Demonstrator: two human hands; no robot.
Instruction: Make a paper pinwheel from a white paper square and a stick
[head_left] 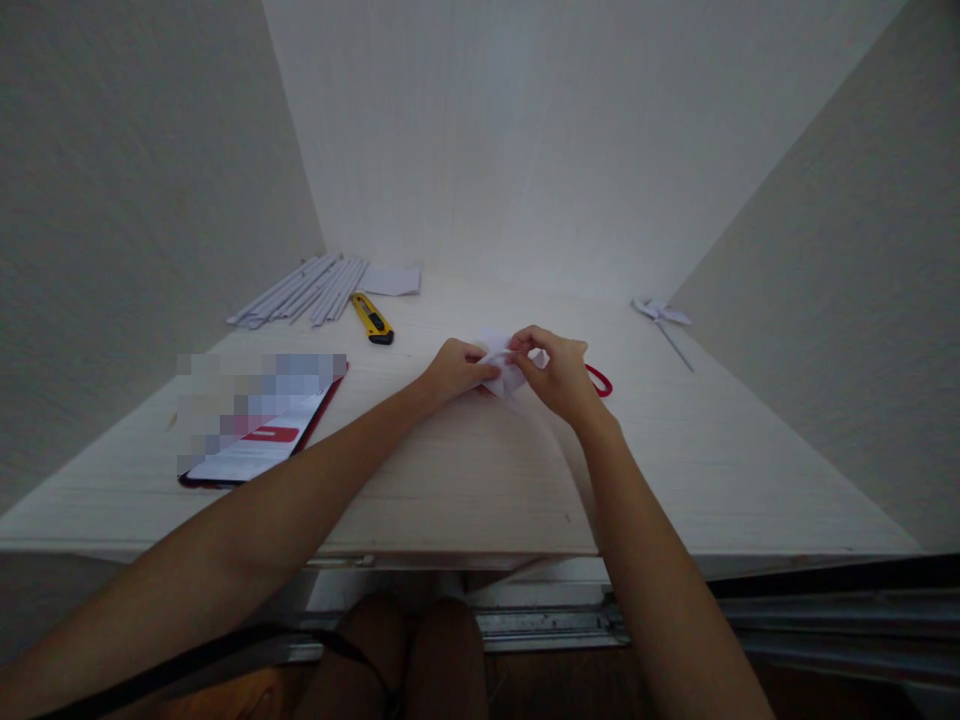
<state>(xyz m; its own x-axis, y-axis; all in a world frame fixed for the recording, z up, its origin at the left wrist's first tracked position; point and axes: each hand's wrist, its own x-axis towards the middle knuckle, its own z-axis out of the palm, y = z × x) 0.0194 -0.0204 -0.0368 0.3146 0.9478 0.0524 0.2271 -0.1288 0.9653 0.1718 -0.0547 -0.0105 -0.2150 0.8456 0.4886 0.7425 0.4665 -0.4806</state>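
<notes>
White folded paper (pixel 504 372) sits between both hands above the desk (pixel 465 470); left hand (pixel 454 368) and right hand (pixel 555 372) pinch its opposite edges.

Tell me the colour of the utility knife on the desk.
Yellow with black parts; the utility knife shows in the head view, beside the paper strips.

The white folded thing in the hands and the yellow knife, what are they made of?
The folded piece, pinched by the left hand and right hand, looks like thin matte white paper, with sharp creases. The utility knife looks like yellow plastic with black parts, slightly glossy.
</notes>
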